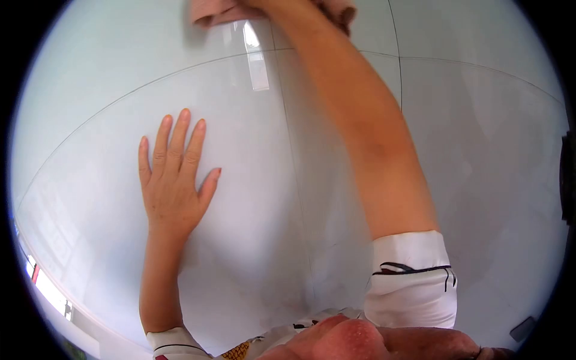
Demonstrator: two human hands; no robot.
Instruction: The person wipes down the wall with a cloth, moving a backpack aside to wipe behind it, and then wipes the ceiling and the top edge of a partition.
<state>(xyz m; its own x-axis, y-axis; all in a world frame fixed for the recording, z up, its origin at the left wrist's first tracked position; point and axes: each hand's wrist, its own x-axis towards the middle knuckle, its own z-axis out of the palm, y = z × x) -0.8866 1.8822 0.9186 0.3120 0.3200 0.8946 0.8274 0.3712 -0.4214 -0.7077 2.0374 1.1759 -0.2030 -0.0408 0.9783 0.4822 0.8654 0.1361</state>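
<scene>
My left hand (172,198) lies flat on the glossy pale tiles (240,150), fingers spread and nothing under or in it. Stretched far forward, my right arm reaches to the top edge of the view. There my right hand (259,3) is on a bunched pink cloth (219,12), which shows on both sides of the wrist. Most of that hand and its fingertips are cut off by the frame. The cloth lies against the tiles, its left end folded over and its right end in brownish shadow.
Thin dark joint lines cross the shiny tiles, and a bright window reflection (257,60) shows near the cloth. At the right edge is a black object (566,179). A small dark flat item (522,329) lies at lower right. Bright light enters at lower left.
</scene>
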